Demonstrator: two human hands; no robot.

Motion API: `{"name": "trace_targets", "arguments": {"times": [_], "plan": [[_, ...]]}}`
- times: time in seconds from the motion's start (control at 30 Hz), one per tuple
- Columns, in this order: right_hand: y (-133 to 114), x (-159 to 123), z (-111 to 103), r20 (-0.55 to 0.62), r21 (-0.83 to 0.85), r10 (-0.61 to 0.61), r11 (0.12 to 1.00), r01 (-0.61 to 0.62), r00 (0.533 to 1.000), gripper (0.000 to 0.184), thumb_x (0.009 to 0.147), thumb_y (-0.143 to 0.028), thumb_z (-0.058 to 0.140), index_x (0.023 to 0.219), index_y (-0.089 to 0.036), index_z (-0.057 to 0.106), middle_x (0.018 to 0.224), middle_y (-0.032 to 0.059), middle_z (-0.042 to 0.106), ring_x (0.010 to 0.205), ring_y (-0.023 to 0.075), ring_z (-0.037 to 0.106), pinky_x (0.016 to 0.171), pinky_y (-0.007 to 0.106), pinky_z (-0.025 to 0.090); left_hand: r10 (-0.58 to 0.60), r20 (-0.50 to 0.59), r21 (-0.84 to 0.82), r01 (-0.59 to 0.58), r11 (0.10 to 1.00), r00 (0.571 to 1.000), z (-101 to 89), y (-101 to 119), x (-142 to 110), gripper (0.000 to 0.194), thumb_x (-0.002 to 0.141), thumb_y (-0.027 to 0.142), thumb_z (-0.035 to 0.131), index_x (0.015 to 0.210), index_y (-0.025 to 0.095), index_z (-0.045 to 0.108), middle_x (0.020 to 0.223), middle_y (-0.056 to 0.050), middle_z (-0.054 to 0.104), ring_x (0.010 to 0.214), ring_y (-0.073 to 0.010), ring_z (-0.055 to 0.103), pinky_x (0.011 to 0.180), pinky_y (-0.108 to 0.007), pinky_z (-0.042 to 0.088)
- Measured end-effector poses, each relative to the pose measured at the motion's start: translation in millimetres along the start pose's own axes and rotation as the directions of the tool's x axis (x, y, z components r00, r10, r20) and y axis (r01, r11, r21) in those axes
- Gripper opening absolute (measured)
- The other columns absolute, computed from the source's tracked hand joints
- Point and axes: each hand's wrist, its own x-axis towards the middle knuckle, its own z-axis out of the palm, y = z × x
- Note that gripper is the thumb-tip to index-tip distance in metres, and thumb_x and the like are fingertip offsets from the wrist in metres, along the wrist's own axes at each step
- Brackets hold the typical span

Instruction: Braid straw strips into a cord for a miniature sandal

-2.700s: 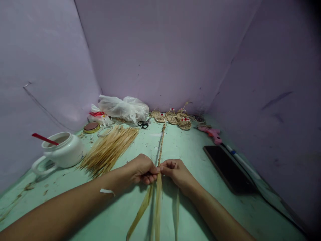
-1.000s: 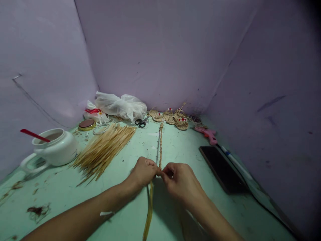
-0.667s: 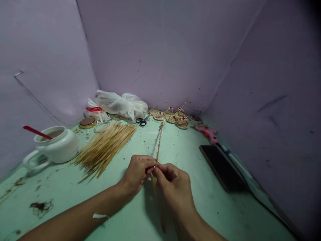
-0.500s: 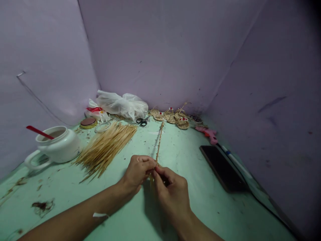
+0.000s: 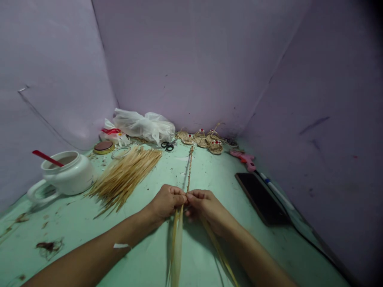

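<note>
A thin straw braid (image 5: 189,169) runs away from me over the table, its near end pinched between both hands. My left hand (image 5: 167,201) grips it from the left, with loose flat straw strands (image 5: 177,243) hanging below the fingers toward me. My right hand (image 5: 208,207) pinches at the same spot from the right, fingertips nearly touching the left ones. More strands (image 5: 220,249) trail from under it toward the near edge. The exact crossing of the strands is hidden by the fingers.
To the left lie a bundle of straw strips (image 5: 128,175) and a white pot (image 5: 72,175) with a red handle in it. Scissors (image 5: 168,145), a plastic bag (image 5: 143,125) and woven ornaments (image 5: 215,147) are at the back. Rightward sit a pink glue gun (image 5: 243,158) and a phone (image 5: 263,199).
My right hand has turned and moved slightly up and right. The strands below have spread into two groups, one under each hand. The view has shifted a little.
</note>
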Motion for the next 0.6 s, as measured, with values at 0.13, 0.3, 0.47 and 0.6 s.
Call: {"name": "trace_targets", "arguments": {"times": [0.13,0.3,0.47,0.6], "plan": [[12.2,4.5,2.8,-0.134,-0.279,-0.152,0.954,0.11,0.979,0.022,0.066,-0.029,0.049,0.049,-0.014,0.049,0.042,-0.0031,0.041,0.037,0.0048,0.028,0.039,0.02,0.018,0.114,-0.105,0.285,-0.08,0.955,0.988,1.5,-3.1,-0.3,0.01,0.054,0.02,0.048,0.049,0.012,0.052,0.039,0.004,0.04,0.041,-0.0055,0.032,0.042,-0.019,0.023],[17.9,6.3,3.6,-0.226,-0.38,-0.271,0.909,0.172,0.935,0.022,0.064,-0.028,0.049,0.048,-0.014,0.051,0.042,-0.0028,0.042,0.042,0.0069,0.033,0.042,0.021,0.022,0.345,-0.185,0.726,-0.108,0.679,0.92,3.6,-5.1,-10.9,0.02,0.064,0.023,0.042,0.055,0.014,0.057,0.05,-0.001,0.051,0.049,-0.0091,0.041,0.047,-0.021,0.026],[15.4,3.7,11.1,-0.245,-0.173,-0.198,0.972,0.158,0.949,0.02,0.06,-0.028,0.054,0.046,-0.013,0.054,0.043,-0.0015,0.048,0.041,0.0066,0.035,0.042,0.021,0.024,0.342,-0.206,0.878,0.019,0.478,0.917,5.8,2.6,-25.2,0.02,0.067,0.025,0.043,0.059,0.017,0.059,0.054,-0.002,0.057,0.05,-0.011,0.046,0.048,-0.022,0.027],[13.3,0.0,15.4,-0.256,0.043,-0.053,0.997,0.066,0.965,0.013,0.058,-0.023,0.057,0.051,-0.012,0.056,0.037,-0.0048,0.042,0.035,0.0037,0.026,0.038,0.02,0.017,0.421,-0.118,0.963,0.0,0.27,0.899,15.3,2.9,-38.7,0.024,0.074,0.024,0.038,0.072,0.017,0.061,0.062,-0.004,0.061,0.056,-0.0152,0.054,0.052,-0.025,0.033]]}}
